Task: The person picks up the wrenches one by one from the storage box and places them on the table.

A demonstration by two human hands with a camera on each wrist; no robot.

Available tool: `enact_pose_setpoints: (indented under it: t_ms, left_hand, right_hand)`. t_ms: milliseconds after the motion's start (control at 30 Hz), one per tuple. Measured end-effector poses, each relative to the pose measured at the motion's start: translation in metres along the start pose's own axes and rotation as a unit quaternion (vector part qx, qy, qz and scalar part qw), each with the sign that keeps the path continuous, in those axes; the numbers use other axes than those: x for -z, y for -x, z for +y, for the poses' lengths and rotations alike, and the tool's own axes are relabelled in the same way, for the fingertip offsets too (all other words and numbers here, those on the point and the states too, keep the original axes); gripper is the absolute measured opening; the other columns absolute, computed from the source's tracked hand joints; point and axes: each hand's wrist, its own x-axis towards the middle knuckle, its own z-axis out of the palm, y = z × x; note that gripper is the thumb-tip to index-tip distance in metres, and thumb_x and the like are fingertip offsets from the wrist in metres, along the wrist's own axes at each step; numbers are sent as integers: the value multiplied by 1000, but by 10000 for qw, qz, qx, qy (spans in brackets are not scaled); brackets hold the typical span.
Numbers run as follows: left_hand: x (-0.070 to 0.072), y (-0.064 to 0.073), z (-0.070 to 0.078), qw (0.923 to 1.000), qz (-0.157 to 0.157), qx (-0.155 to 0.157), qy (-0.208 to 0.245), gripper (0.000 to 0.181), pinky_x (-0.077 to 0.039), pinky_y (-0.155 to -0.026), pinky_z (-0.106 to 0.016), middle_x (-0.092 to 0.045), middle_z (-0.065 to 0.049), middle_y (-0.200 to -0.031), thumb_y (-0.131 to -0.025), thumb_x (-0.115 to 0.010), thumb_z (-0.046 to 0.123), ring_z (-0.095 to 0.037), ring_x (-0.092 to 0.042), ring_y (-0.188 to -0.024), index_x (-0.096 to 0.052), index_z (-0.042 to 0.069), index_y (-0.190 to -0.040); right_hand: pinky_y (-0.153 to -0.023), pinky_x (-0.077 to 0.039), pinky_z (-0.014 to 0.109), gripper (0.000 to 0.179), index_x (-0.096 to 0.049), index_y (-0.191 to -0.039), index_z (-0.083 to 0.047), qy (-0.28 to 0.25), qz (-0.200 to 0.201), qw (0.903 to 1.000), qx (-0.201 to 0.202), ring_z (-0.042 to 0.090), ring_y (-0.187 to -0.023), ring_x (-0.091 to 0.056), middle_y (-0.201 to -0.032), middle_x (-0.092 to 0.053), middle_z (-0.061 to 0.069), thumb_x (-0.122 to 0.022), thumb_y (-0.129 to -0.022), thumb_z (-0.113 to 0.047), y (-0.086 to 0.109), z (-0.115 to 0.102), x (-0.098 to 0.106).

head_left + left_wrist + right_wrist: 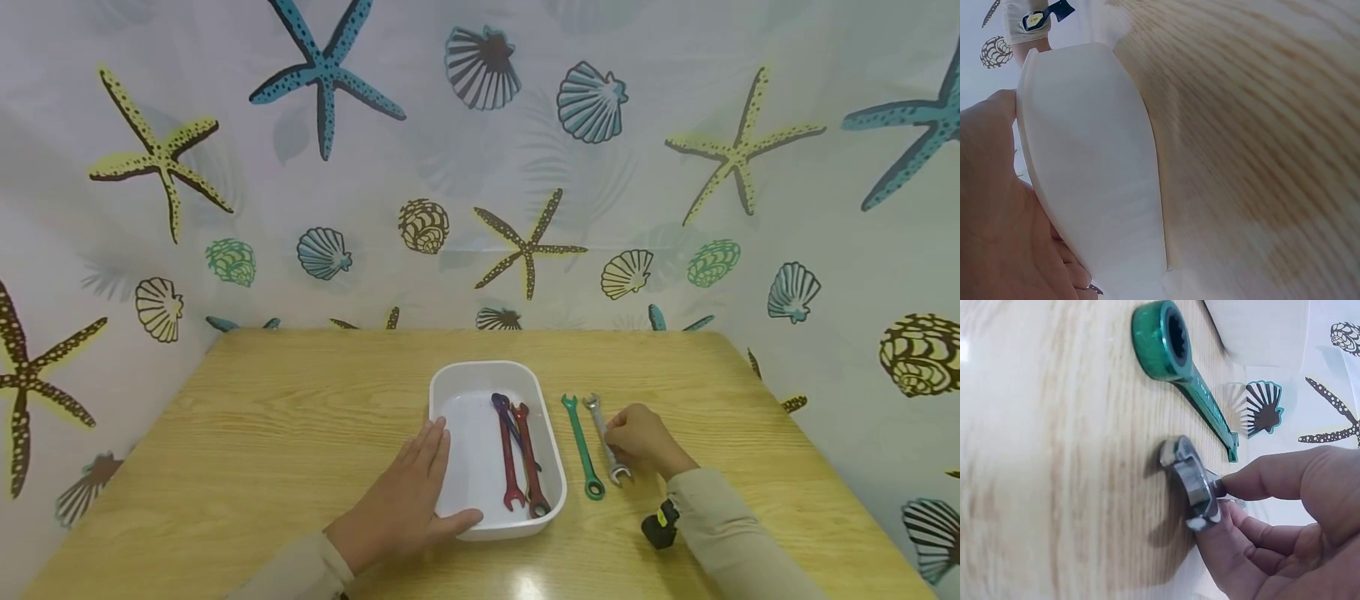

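Note:
My right hand [642,437] pinches a silver open-end wrench [609,450] between thumb and fingers; in the right wrist view its open jaw end faces the camera, tilted over the table. Just left of it lies a green ratcheting wrench [581,446], its ring end toward me. My left hand [401,500] rests with straight fingers along the left rim of a white tray [468,408], the thumb over its near edge. Inside the tray, two red wrenches [525,442] lie with a purple wrench [500,402] partly hidden beneath them.
A wood-grain table [300,400] carries everything. Behind and to both sides hangs a pale curtain [420,158] printed with starfish and shells. A small black device [660,527] is strapped at my right cuff.

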Motion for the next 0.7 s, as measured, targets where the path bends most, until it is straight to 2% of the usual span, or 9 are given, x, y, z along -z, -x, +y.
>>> enact_pose_setpoints:
  t_ms: [300,567,700]
  left_hand:
    - [-1,-1,-1,9998,-86,119,105,108,-22,-114,-49,-14,-21,-158,-83,-37,79,-36,-14,-145,-22,-6,-149]
    - [-1,0,-1,9998,-68,135,150,106,-21,-115,-48,-14,-21,-158,-84,-43,75,-35,-14,-145,-22,-6,-149]
    - [0,0,-1,9998,-46,121,142,107,-21,-115,-48,-14,-21,-158,-84,-41,77,-34,-14,-146,-21,-5,-150]
  right_hand:
    - [-46,-39,20,17,-64,-67,-1,883,204,9957,194,10,-49,-51,-55,-57,2,-65,-82,-9,1,-5,-2]
    - [-54,-48,29,12,-68,-73,4,1300,497,9888,532,15,-55,-56,-64,-64,4,-65,-79,-6,5,-6,-2]
    - [-55,-50,30,13,-69,-74,4,1358,505,9881,518,15,-55,-58,-64,-64,5,-66,-80,-7,5,-6,-2]
